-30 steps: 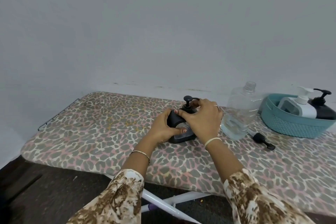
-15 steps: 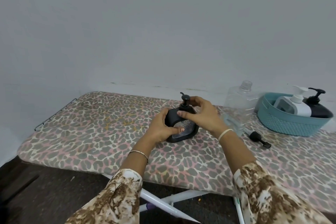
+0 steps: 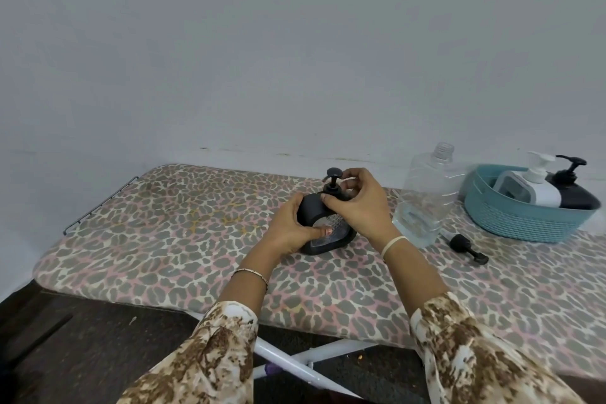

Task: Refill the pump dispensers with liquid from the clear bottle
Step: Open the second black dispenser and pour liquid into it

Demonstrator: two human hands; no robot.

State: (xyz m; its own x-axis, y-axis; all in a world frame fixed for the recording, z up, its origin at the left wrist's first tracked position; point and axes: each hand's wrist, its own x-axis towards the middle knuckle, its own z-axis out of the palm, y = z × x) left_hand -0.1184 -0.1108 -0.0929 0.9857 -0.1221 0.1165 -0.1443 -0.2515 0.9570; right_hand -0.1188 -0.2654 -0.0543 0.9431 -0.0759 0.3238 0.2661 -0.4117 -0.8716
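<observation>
Black dispenser [image 3: 310, 210] between both hands: left hand [image 3: 288, 229] grips body, right hand [image 3: 357, 203] pinches pump [image 3: 333, 181] base (upright on board [image 3: 164, 239]).

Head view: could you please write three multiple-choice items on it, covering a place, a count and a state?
1. Where does the loose pump head lie? A on the floor; B on the board beside the clear bottle; C under the board.
2. How many dispensers stand in the teal basket? A one; B four; C two.
3. The left hand: A grips the near dispenser; B lies flat; C holds the bottle.
Answers: 1 B, it rests on the patterned cover; 2 C, one white dispenser, one black dispenser; 3 A, it clasps the dark body.
</observation>
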